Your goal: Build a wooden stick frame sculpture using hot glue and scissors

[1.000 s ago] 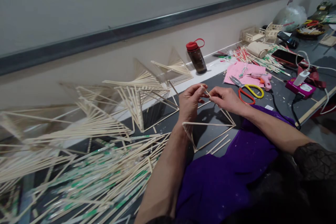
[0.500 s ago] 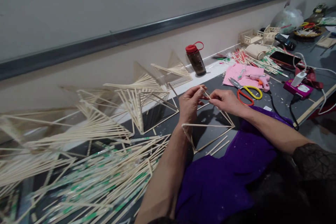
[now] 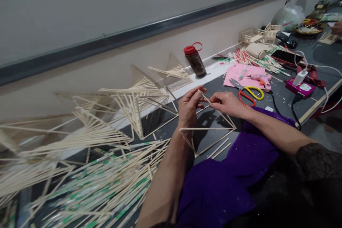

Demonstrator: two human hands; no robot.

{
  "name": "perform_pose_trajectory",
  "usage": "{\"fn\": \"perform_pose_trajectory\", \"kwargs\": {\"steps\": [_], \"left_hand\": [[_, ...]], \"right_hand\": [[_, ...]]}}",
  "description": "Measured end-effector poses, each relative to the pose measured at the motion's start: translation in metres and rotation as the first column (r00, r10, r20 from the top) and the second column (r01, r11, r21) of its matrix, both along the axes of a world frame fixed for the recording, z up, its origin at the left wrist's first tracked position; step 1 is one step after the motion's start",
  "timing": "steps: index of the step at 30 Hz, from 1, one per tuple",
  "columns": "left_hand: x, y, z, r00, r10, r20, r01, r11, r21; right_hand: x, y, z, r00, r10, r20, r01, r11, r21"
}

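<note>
A frame of thin wooden sticks (image 3: 208,128) stands over the dark table, its corners joined at angles. My left hand (image 3: 189,106) is closed on the frame's upper corner, thumb and fingers pinching the stick ends. Close beside it on the right, my right hand (image 3: 226,104) pinches a stick of the same frame between thumb and fingers. The lower part of the frame passes in front of my left wrist. Two short loose sticks (image 3: 221,149) lie at the frame's lower right, next to a purple cloth (image 3: 213,185).
Stick structures (image 3: 101,131) line the wall at left, above a heap of wrapped sticks (image 3: 107,185). A bottle (image 3: 196,62), scissors (image 3: 247,92), pink glue gun (image 3: 263,80) and purple power box (image 3: 300,87) lie beyond. Another person's hand (image 3: 337,27) shows far right.
The whole view has shifted slightly, so most things appear a little further left. Another person's hand has come into view at the far right. Both my hands keep their grip on the frame.
</note>
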State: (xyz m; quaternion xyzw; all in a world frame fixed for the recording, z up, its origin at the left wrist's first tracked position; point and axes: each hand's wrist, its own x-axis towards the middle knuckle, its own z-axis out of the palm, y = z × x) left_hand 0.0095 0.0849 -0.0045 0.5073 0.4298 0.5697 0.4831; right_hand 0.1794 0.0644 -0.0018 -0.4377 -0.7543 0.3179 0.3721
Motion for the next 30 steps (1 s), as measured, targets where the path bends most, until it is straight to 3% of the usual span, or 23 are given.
{"fn": "perform_pose_trajectory", "kwargs": {"steps": [8, 21, 30], "left_hand": [[-0.001, 0.002, -0.003, 1.000, -0.004, 0.001, 0.004, 1.000, 0.019], [-0.003, 0.001, 0.002, 0.997, 0.072, -0.014, -0.070, 0.995, 0.076], [-0.003, 0.001, 0.003, 0.996, 0.072, -0.046, -0.067, 0.993, 0.101]], "right_hand": [[0.001, -0.003, 0.006, 0.999, 0.006, 0.054, -0.005, 1.000, -0.030], [0.014, 0.006, 0.003, 0.989, -0.061, -0.136, 0.057, 0.998, -0.034], [0.017, 0.008, 0.001, 0.992, -0.072, -0.101, 0.070, 0.997, -0.020]]}}
